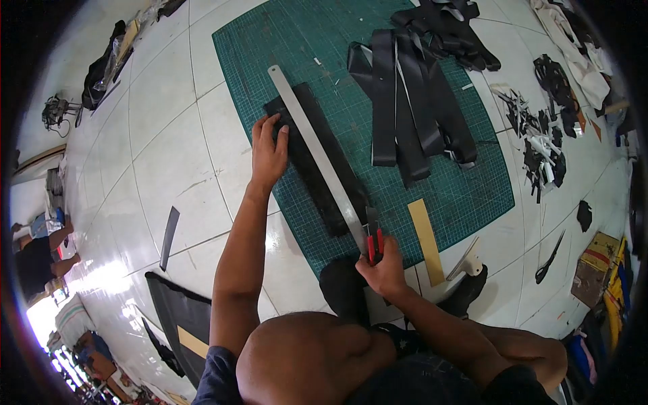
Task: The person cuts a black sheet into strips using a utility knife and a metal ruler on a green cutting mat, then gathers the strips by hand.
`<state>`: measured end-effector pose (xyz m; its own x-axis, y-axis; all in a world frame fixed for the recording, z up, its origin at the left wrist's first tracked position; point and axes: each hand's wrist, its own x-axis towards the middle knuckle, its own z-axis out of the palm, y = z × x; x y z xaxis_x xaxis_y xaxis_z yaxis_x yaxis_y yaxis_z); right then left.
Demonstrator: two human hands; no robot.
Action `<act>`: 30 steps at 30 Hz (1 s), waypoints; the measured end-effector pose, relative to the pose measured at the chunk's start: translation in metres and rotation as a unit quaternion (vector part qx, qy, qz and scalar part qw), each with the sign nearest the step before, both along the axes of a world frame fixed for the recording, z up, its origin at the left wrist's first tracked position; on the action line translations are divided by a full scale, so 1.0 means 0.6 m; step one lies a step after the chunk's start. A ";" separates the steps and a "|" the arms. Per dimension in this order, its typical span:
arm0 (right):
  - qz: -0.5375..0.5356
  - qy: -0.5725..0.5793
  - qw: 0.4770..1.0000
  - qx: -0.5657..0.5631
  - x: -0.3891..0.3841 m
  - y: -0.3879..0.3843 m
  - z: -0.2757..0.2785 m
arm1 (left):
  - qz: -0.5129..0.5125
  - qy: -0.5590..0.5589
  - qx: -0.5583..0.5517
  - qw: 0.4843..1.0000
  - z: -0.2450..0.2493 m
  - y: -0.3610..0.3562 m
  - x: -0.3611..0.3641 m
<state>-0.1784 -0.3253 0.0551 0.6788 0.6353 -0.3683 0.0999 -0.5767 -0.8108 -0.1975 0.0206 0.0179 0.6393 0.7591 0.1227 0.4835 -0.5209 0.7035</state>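
Note:
A long metal ruler (312, 138) lies slantwise over a black sheet of material (317, 182) on the green cutting mat (253, 54). My left hand (271, 152) rests along the sheet's left edge near its far end, with fingers apart and fingertips close to the ruler. My right hand (383, 270) is closed round a red and black utility knife (371, 250). The knife points away from me, beside the near end of the ruler. Part of its handle is hidden in my fingers.
Black strips (405, 101) are heaped on the mat's right side. A tan strip (426, 243) crosses its near edge, with a broad-bladed scraper (467, 260) beside it. Scraps (540, 145) and scissors (551, 258) lie rightward. Black material (179, 314) lies left; another person (42, 260) sits far left.

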 end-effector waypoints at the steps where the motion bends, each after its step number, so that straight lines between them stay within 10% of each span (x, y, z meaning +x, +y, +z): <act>1: 0.002 0.000 1.000 -0.004 -0.003 0.001 -0.004 | -0.002 -0.001 0.001 1.000 -0.001 0.003 0.000; 16: 0.022 -0.088 0.995 -0.030 -0.023 0.016 -0.032 | -0.114 0.091 0.209 0.967 -0.006 0.029 0.012; 30: 0.048 -0.140 0.988 -0.033 -0.022 0.008 -0.041 | -0.101 0.051 0.135 0.984 -0.060 0.030 0.005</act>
<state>-0.1914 -0.3208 0.0306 0.6970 0.6835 -0.2169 0.3723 -0.6034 -0.7051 -0.1946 0.0387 -0.0181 0.7929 0.5645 0.2294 0.4126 -0.7745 0.4795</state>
